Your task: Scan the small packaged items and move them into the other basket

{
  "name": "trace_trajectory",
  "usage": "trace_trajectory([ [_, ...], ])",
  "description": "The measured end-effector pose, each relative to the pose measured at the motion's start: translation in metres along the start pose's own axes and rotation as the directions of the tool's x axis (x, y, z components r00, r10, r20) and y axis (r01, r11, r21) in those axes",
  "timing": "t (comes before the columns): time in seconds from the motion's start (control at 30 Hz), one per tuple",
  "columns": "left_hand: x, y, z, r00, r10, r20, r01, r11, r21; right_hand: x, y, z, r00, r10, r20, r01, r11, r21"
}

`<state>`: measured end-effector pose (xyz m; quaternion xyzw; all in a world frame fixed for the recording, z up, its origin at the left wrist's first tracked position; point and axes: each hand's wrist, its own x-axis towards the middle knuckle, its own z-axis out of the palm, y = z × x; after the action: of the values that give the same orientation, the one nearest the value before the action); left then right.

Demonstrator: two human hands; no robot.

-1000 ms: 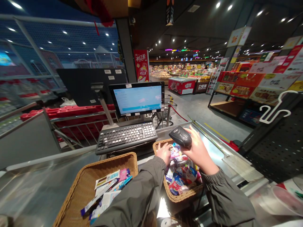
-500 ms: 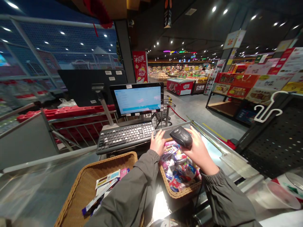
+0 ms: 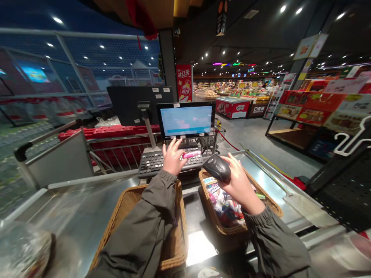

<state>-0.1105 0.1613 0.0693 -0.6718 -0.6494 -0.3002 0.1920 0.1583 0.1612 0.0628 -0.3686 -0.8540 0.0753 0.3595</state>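
Note:
A slim pink packet (image 3: 191, 154) is pinched at its end between the thumb and a finger of my left hand (image 3: 173, 159), over the keyboard (image 3: 152, 162); the other fingers are spread. Wrapped in my right hand (image 3: 240, 184) is a black barcode scanner (image 3: 216, 168), its head pointing left towards the packet. Below the scanner stands a wicker basket (image 3: 213, 218) full of small wrapped sweets (image 3: 224, 206), partly hidden by my right hand. My left sleeve crosses a second wicker basket (image 3: 181, 247) and hides most of its inside.
Behind the keyboard stands a lit monitor (image 3: 187, 119), with a second dark screen (image 3: 127, 104) to its left. The metal counter (image 3: 72, 216) runs under both baskets. A plastic-wrapped item (image 3: 23, 247) lies at the near left. A white hanger (image 3: 350, 141) is at the right.
My left hand has moved from the sweets basket to the left, over the keyboard, and now holds the pink packet. My right hand keeps the scanner. The view has turned left.

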Motion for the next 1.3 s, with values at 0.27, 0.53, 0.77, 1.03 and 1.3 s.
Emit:
trace_trajectory([
  [0.27,-0.016,-0.022,-0.032,0.999,-0.006,-0.041,0.008,0.999,0.049,0.0,-0.027,0.013,0.996,-0.083,0.027,0.082,0.996,0.027],
  [0.53,-0.025,-0.036,-0.045,0.998,-0.003,-0.063,0.007,0.998,0.059,0.0,-0.044,0.021,0.993,-0.109,0.037,0.107,0.993,0.056],
  [0.77,-0.029,-0.043,-0.05,0.997,0.001,-0.071,0.003,0.998,0.056,-0.001,-0.052,0.026,0.994,-0.098,0.042,0.096,0.994,0.057],
  [1.03,-0.039,-0.052,-0.053,0.999,0.008,-0.046,-0.005,0.998,0.056,-0.003,-0.057,0.034,0.994,-0.099,0.051,0.098,0.995,0.021],
  [1.3,-0.063,-0.072,-0.053,1.0,-0.02,0.006,0.02,0.996,0.084,0.001,-0.068,0.048,0.995,-0.074,0.066,0.073,0.997,0.021],
])
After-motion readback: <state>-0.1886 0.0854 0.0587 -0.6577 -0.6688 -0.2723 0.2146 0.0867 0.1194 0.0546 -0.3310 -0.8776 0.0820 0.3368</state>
